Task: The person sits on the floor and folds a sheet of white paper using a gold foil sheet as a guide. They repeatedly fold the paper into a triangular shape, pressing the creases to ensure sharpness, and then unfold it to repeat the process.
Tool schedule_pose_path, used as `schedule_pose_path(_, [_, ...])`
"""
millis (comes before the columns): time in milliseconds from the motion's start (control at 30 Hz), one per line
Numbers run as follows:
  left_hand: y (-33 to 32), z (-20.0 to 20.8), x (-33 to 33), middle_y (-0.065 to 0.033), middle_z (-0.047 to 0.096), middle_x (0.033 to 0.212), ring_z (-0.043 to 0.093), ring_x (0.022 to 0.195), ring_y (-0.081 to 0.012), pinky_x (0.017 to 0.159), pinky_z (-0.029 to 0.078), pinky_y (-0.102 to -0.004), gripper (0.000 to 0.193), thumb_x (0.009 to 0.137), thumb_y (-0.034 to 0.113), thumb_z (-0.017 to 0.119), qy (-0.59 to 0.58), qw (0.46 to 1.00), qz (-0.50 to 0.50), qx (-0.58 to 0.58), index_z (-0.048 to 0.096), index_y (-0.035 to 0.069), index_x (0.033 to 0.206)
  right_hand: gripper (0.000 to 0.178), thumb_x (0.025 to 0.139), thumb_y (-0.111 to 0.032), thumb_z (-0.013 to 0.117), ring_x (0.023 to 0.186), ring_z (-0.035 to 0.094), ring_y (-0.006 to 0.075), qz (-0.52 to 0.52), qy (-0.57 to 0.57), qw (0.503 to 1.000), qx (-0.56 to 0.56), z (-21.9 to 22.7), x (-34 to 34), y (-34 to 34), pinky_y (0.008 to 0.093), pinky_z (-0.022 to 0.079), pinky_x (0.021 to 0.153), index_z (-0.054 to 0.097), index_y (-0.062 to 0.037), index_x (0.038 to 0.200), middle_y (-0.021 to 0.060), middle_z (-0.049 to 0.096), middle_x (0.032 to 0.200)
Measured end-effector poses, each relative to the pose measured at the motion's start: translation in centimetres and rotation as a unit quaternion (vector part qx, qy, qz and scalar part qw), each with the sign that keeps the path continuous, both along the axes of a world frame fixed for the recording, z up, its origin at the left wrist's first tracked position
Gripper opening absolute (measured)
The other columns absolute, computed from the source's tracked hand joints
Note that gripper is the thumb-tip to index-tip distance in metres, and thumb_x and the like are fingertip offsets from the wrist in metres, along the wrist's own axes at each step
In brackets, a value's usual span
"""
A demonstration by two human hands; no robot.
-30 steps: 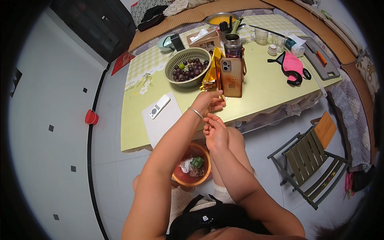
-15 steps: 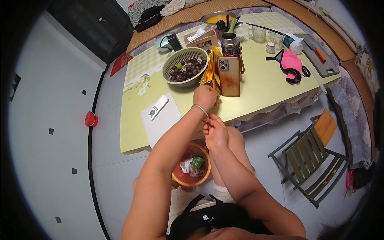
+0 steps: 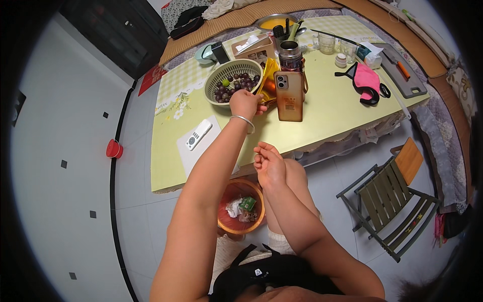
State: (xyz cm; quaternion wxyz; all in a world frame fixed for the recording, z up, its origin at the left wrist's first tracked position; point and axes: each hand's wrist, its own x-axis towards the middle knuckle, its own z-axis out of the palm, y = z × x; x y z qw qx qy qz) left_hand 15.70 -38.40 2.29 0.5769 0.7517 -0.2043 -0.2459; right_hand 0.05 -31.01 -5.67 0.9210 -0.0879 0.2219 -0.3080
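Observation:
My left hand (image 3: 245, 103), a silver bangle on its wrist, is at the near right rim of a plastic colander (image 3: 210, 96). Dark grapes (image 3: 240, 84) lie inside that colander, with one green round fruit (image 3: 226, 83) among them. The left fingers bend down and are mostly hidden; what they hold, if anything, does not show. Just right of them a shiny gold packet (image 3: 270, 80) leans by an upright phone (image 3: 289, 98). Below the table's near edge, my right hand (image 3: 270, 167) is closed, palm up, fingers curled; its contents cannot be made out.
An orange-rimmed waste bin (image 3: 241, 230) stands below my arms. A white remote (image 3: 199, 135) lies on paper at the left. Behind the phone stands an open flask (image 3: 290, 55). A pink and black item (image 3: 366, 79) lies right. A folding chair (image 3: 392, 201) stands on the floor.
My left hand has moved left and away from me, from the gold packet to the colander's rim. The packet has sagged. My right hand has hardly moved.

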Motion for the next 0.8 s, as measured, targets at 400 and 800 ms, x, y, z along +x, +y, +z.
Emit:
schedule_pose_path(400, [7.2, -0.7, -0.3, -0.0119, 0.067, 0.068, 0.066, 0.053, -0.0195, 0.053, 0.051, -0.0313, 0.030, 0.088, 0.027, 0.070, -0.256, 0.963, -0.061, 0.052, 0.066, -0.003, 0.084, 0.021, 0.091, -0.002, 0.054, 0.066, 0.053, 0.0135, 0.006, 0.012, 1.000, -0.007, -0.3, 0.2, -0.5, 0.0237, 0.040, 0.056, 0.057, -0.0015, 0.112, 0.0091, 0.063, 0.091])
schedule_pose_path(800, [26.5, -5.5, -1.1, -0.0161, 0.068, 0.103, 0.063, 0.097, -0.0344, 0.085, 0.050, -0.0420, 0.031, 0.080, 0.023, 0.077, -0.522, 0.844, -0.024, 0.124, 0.068, 0.002, 0.100, 0.021, 0.092, -0.003, 0.053, 0.068, 0.054, 0.0144, 0.062, 0.009, 0.997, -0.045, -0.3, 0.5, 0.6, 0.0246, 0.041, 0.057, 0.058, -0.0009, 0.112, 0.0096, 0.064, 0.092])
